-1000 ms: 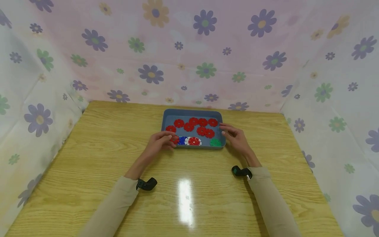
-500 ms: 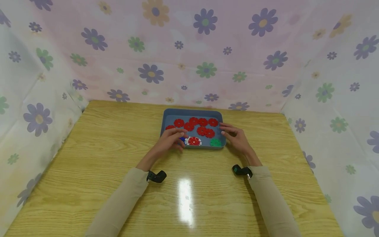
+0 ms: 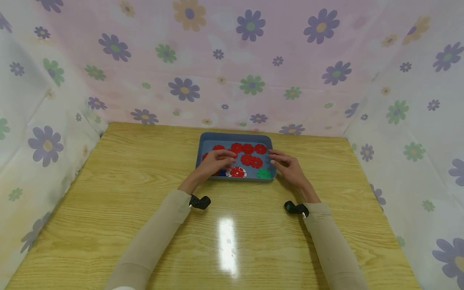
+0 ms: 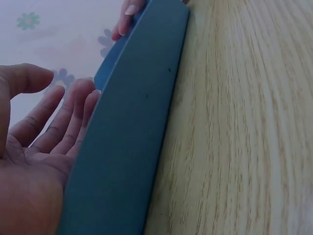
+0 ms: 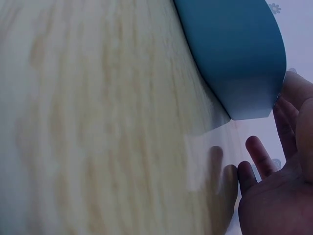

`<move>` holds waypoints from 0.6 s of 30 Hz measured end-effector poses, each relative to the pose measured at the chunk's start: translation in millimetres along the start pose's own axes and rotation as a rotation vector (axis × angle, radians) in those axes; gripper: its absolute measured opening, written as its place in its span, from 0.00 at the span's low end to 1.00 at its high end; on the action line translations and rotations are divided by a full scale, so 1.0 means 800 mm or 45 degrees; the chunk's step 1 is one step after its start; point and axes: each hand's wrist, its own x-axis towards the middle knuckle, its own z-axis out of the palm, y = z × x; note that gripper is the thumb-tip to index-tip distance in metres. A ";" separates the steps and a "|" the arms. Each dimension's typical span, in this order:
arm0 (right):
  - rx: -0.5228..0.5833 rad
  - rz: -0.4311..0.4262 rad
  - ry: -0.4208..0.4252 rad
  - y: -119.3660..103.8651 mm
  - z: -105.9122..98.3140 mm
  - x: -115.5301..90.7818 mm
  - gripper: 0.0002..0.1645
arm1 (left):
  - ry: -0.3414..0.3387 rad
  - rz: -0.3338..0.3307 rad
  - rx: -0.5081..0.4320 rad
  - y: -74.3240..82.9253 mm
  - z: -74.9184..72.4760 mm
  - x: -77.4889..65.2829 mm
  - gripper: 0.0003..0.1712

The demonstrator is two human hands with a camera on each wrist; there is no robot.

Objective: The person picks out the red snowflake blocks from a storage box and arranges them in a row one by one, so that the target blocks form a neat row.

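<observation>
A blue-grey tray [image 3: 224, 135] holds several red snowflake-shaped plastic discs [image 3: 260, 149]. Along its front side lie a green disc [image 3: 264, 173], a red disc [image 3: 237, 172] on top of a white one, and part of a blue disc [image 3: 222, 173]. My left hand [image 3: 213, 164] is over the tray's left half, fingers loosely bent with nothing between them, and covers some of the discs. In the left wrist view its thumb [image 4: 32, 78] stands apart from the fingers. My right hand [image 3: 290, 169] rests its fingertips at the tray's right rim, fingers relaxed.
The tray stands on a wood-grain table [image 3: 174, 249] near its back edge. Flower-printed cloth [image 3: 217, 72] hangs behind and along both sides. Each wrist carries a black camera, such as the left wrist camera [image 3: 200, 202].
My left hand has moved right and farther over the tray from its front left corner, covering the blue disc and some red ones. My right hand has stayed at the right rim.
</observation>
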 end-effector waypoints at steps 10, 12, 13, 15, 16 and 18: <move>0.013 0.009 0.009 0.002 0.000 -0.002 0.20 | -0.027 -0.025 0.023 -0.007 0.001 0.014 0.21; 0.007 0.003 0.009 0.003 0.000 -0.002 0.20 | -0.018 -0.022 0.012 -0.008 0.001 0.016 0.21; 0.005 -0.001 0.008 0.003 0.000 -0.002 0.20 | -0.015 -0.016 0.004 -0.008 0.001 0.017 0.21; 0.007 -0.005 0.006 0.003 0.000 -0.001 0.20 | -0.016 -0.010 0.000 -0.009 0.002 0.019 0.21; 0.010 -0.006 0.006 0.003 0.000 -0.001 0.20 | -0.020 -0.010 0.010 -0.009 0.002 0.020 0.21; 0.013 -0.006 0.009 0.003 0.000 -0.001 0.20 | -0.036 -0.019 0.045 -0.010 0.004 0.021 0.21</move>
